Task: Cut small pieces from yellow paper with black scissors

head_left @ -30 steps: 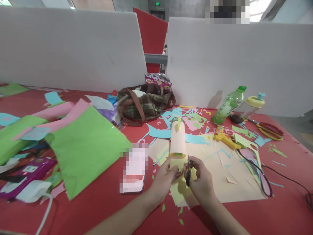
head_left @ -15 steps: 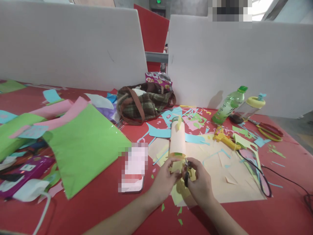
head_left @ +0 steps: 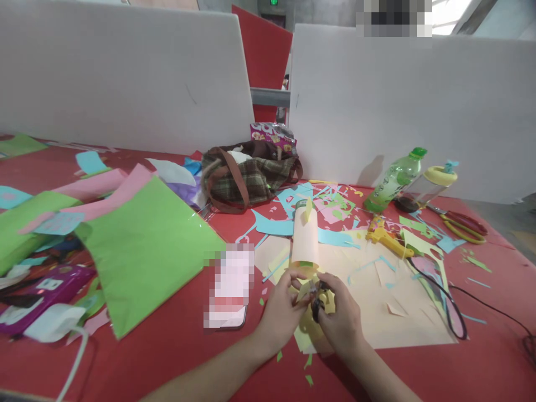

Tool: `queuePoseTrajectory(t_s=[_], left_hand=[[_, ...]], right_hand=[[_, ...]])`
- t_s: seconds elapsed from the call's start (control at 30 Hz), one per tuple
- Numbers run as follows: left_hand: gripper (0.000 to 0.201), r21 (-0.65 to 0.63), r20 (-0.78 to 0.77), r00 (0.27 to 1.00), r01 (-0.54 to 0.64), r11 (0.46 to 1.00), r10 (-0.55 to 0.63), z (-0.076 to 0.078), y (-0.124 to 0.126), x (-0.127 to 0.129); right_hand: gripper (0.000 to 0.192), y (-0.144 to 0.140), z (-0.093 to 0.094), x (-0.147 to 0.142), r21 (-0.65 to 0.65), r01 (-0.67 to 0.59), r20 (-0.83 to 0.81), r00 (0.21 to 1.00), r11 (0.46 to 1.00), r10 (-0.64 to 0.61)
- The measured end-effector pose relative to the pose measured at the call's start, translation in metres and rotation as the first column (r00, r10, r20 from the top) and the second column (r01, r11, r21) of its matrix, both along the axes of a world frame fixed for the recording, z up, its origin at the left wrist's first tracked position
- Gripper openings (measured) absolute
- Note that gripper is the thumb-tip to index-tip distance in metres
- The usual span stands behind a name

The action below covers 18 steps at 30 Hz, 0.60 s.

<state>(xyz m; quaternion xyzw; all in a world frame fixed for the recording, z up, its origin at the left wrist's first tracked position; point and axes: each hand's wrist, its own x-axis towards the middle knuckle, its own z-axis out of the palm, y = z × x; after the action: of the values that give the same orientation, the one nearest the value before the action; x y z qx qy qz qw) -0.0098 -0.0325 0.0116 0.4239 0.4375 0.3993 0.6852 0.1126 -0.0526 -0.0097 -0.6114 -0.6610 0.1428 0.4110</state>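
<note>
My right hand (head_left: 341, 312) is closed around small scissors (head_left: 319, 304) with dark handles, their blades pointing left at the paper. My left hand (head_left: 282, 304) pinches a small piece of yellow paper (head_left: 307, 290) beside the blades; its exact shape is hard to make out. Just beyond both hands lies a bottle-like cylinder (head_left: 305, 237) wrapped in pale peach paper, with green showing at its ends and a yellow paper tab standing on it. Under the hands are yellow scraps and a large pale peach sheet (head_left: 410, 312).
A phone (head_left: 232, 318) lies left of my hands, near a green sheet (head_left: 154, 251). To the right are a yellow glue gun (head_left: 387, 240) with a black cord, a green bottle (head_left: 393, 181), a clear cup (head_left: 431, 184) and large scissors (head_left: 464, 223). A plaid bag (head_left: 259, 178) sits behind.
The small scissors have turned from pointing up and away to pointing left, at the paper in my left hand. Both hands stay in nearly the same place.
</note>
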Motion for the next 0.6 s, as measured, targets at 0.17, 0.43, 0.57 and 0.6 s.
queuePoseTrajectory(t_s=[0.17,0.43,0.57,0.6], left_hand=[[0.025,0.052,-0.057,0.998,0.002,0.999,0.001,-0.001,0.001,-0.001],[0.02,0.168,-0.171,0.984,-0.022,0.986,0.051,0.002,0.004,-0.004],[0.024,0.181,-0.148,0.989,0.024,0.983,0.003,0.003,0.002,-0.005],[0.026,0.188,-0.158,0.987,0.042,0.981,-0.012,0.003,0.002,-0.006]], right_hand=[[0.037,0.001,0.001,0.0,0.039,0.057,-0.015,0.998,0.998,-0.056],[0.046,0.009,0.005,0.003,-0.127,0.09,-0.41,0.902,0.988,-0.135],[0.041,0.01,0.008,0.0,-0.204,-0.055,-0.591,0.803,0.977,-0.079],[0.041,0.009,0.008,0.0,-0.212,-0.067,-0.604,0.793,0.975,-0.077]])
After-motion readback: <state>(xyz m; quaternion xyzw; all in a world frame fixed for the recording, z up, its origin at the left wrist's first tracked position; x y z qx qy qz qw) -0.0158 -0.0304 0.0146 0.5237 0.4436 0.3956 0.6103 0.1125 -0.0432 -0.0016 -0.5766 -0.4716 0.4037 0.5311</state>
